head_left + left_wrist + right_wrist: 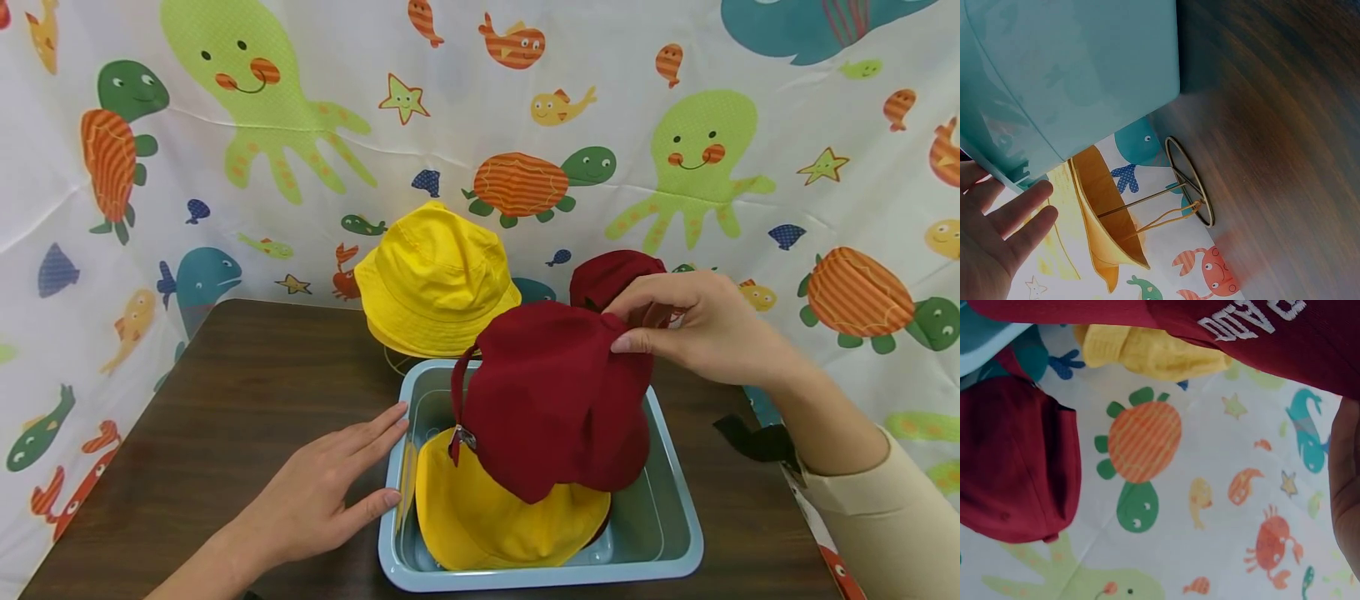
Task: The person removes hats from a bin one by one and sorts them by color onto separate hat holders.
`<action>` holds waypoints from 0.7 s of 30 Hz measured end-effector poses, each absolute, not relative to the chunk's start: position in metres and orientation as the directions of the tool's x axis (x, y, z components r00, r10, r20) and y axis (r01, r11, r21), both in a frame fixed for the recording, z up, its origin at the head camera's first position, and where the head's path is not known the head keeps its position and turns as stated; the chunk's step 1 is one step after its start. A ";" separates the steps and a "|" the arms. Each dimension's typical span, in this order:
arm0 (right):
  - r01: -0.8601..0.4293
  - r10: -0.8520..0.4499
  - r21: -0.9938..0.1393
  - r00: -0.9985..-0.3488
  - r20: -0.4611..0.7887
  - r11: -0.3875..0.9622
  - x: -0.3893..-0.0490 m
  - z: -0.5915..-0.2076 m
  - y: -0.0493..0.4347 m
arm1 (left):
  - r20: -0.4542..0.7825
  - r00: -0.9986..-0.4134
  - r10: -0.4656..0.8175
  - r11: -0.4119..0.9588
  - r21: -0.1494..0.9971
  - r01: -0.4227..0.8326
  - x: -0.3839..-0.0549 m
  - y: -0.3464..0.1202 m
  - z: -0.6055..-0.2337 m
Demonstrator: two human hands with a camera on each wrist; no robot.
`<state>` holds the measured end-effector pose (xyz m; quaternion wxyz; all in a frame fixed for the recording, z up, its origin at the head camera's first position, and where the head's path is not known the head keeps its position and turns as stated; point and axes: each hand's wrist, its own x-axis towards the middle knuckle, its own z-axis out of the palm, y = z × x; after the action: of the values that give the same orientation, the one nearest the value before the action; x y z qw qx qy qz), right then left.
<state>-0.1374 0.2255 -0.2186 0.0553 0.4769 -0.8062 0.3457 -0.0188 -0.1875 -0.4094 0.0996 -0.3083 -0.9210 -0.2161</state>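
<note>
My right hand [697, 325] pinches a maroon baseball cap [555, 392] by its edge and holds it over a light blue plastic basin [675, 500]. White embroidered letters show on the cap's front [1254, 322] in the right wrist view. A strap with a metal buckle hangs at its left side. Beneath it, a yellow hat [480, 533] lies in the basin, partly hidden by the cap. With fingers spread, my left hand [322, 483] rests its fingertips on the basin's left rim; the left wrist view shows these fingers [1025, 209] by the basin's rim.
Behind the basin, a yellow bucket hat [438, 279] sits on a wire stand [1191, 181]. To its right is another maroon cap [1019, 462], partly behind my right hand in the head view. A dark strap [753, 439] lies beside my right forearm. Dark wooden table [300, 375]; sea-animal curtain [450, 83] behind.
</note>
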 end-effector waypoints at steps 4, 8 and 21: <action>-0.806 -0.697 -0.481 -0.564 0.444 0.346 -0.137 -0.212 0.228 | 0.313 -0.792 0.524 0.721 0.331 0.608 -0.019 -0.187 -0.410; -0.791 -0.659 -0.474 -0.597 0.458 0.387 -0.138 -0.205 0.230 | 0.315 -0.790 0.526 0.722 0.326 0.611 -0.019 -0.187 -0.410; -0.751 -0.483 -0.432 -0.656 0.580 0.500 -0.153 -0.191 0.248 | 0.352 -0.764 0.541 0.705 0.305 0.640 -0.018 -0.187 -0.411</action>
<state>-0.1534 0.2477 -0.1906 0.1961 0.3658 -0.8435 0.3409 -0.0185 -0.1874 -0.4111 0.1190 -0.3223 -0.9157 -0.2087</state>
